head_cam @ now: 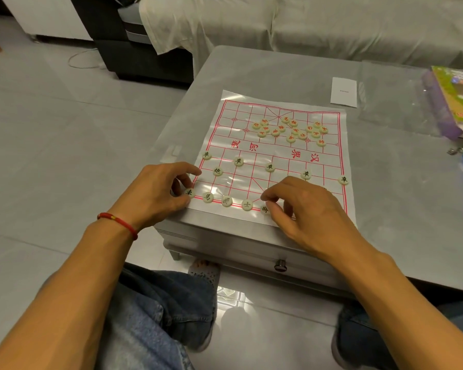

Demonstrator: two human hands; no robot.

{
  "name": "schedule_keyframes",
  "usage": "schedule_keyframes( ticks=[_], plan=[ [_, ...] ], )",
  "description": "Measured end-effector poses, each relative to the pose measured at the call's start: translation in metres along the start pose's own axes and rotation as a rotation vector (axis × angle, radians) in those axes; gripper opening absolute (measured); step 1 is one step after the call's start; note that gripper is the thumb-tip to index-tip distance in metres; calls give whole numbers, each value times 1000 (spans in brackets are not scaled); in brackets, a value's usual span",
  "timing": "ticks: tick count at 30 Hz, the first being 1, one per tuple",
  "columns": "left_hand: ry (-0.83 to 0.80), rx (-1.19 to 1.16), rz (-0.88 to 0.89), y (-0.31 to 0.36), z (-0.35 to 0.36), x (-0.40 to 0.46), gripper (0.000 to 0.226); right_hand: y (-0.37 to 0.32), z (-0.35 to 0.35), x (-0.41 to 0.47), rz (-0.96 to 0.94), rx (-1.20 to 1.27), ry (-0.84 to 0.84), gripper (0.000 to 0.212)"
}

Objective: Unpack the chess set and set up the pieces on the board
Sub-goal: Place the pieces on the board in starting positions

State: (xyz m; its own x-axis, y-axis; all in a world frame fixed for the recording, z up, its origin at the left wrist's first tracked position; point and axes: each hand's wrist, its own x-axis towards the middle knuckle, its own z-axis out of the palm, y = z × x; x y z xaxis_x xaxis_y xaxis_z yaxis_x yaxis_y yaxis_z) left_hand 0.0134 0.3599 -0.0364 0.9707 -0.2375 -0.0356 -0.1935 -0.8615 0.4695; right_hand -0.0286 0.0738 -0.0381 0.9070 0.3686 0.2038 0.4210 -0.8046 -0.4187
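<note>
Thin plastic chess sheet (275, 156) with red grid lying flat on the table, black-lettered cream discs (238, 161) placed on the near half's points, red-lettered discs (289, 129) in a loose heap on the far half

Board (254, 156): white sheet w/ red grid lines & red characters. Pieces at 6 o'clock edge (226, 201): cream discs w/ black characters. Cluster at 12 o'clock (292, 129): cream w/ red characters. Bench (385, 209) showing pale grey. Wristband (118, 221) at 8 o'clock: red w/ yellow bead. Jeans (158, 316): faded blue. Box (455, 97) at 2 o'clock: purple & green print.
</note>
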Motion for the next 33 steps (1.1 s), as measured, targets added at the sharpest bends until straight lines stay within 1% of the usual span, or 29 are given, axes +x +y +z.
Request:
schedule_keyframes(
  ticks=[3,5,9,12,15,20,26,33],
  plan=[
    [3,-8,1,0,0,0,49,9,-9,-7,42,4,1,19],
    [-2,-12,-3,0,0,0,49,18,-18,-12,81,3,35,18],
    [14,-9,-6,-2,-1,-2,49,44,-33,-24,270,-4,113,23],
    [71,18,39,5,-2,-4,47,61,-36,-30,349,-92,99,28],
    [130,24,94,13,0,-3,42,66,-33,-30,342,-150,47,32],
    [181,2,144,17,5,2,36,70,-29,-28,352,-189,62,34],
    [161,-20,191,22,8,2,35,73,-26,-28,337,-223,-3,38],
    [159,-20,184,23,10,4,34,72,-28,-27,345,-232,-32,40]
  ],
)
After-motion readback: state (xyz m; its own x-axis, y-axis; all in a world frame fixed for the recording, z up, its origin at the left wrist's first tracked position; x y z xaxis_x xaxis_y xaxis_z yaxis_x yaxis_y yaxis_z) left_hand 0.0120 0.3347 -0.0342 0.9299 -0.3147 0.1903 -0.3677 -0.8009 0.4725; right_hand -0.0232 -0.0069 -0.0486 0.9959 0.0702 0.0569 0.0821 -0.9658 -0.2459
